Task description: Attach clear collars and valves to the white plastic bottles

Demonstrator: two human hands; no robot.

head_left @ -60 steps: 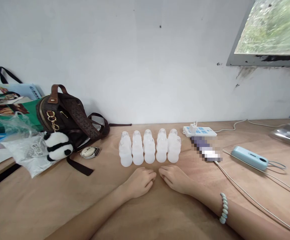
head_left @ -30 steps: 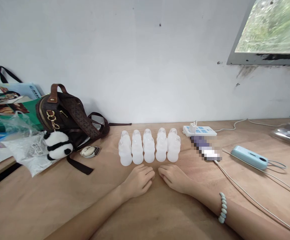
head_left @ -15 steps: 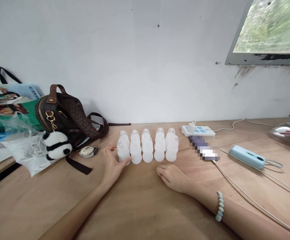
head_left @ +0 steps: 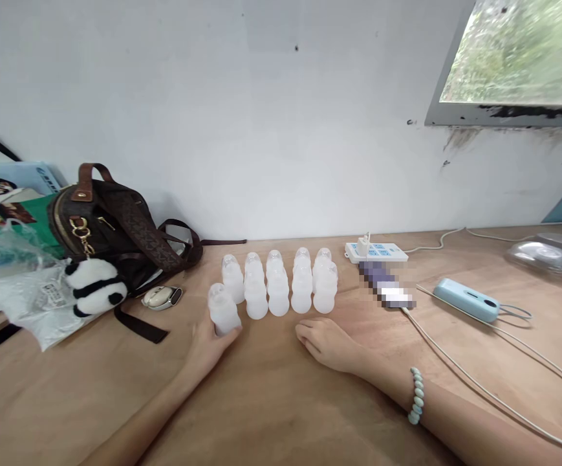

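Note:
Several small translucent white bottles (head_left: 281,285) stand in two rows on the wooden table (head_left: 281,401), near the wall. My left hand (head_left: 210,346) grips one bottle (head_left: 222,310), pulled out to the left front of the group and tilted slightly. My right hand (head_left: 326,343) rests palm down on the table just in front of the rows, fingers loosely curled, holding nothing. A pale bead bracelet (head_left: 416,396) is on my right wrist.
A brown handbag (head_left: 110,226) with a panda plush (head_left: 91,285) stands at the left, plastic bags (head_left: 23,285) beside it. A small mouse-like device (head_left: 162,296) lies near the bag. A power strip (head_left: 375,251), cables (head_left: 479,382) and a light blue gadget (head_left: 465,299) lie to the right.
My left hand moved from rest to the front-left bottle, closed on it and drew it out of the row toward the left. The right hand stayed put. The view shifted slightly right.

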